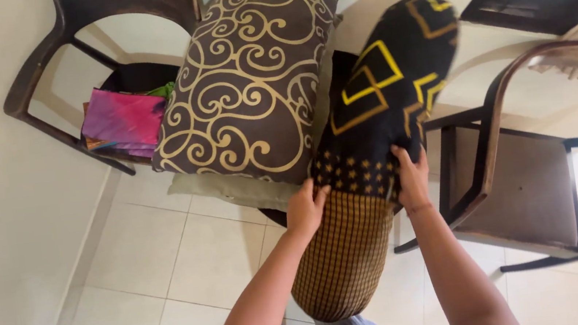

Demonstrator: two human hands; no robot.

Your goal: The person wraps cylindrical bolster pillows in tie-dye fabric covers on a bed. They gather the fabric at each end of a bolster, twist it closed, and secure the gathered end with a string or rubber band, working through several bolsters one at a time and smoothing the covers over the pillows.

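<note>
Left hand [306, 208] and right hand [412, 178] both grip the edge of a black cover with yellow lines [390, 91], fingers curled into the cloth, one hand on each side. The cover sits over the upper part of a long bolster pillow [345, 258] in a brown-and-gold check; its bare lower end points down toward the bottom centre of the frame. Pale tiled floor [170, 272] below.

Just left of the cover, a brown cushion with gold swirls [249, 79] leans at centre top. A dark wooden chair [517, 164] stands at right, close to the right hand. A second chair [55, 51], upper left, carries folded pink-and-purple cloth [123, 118].
</note>
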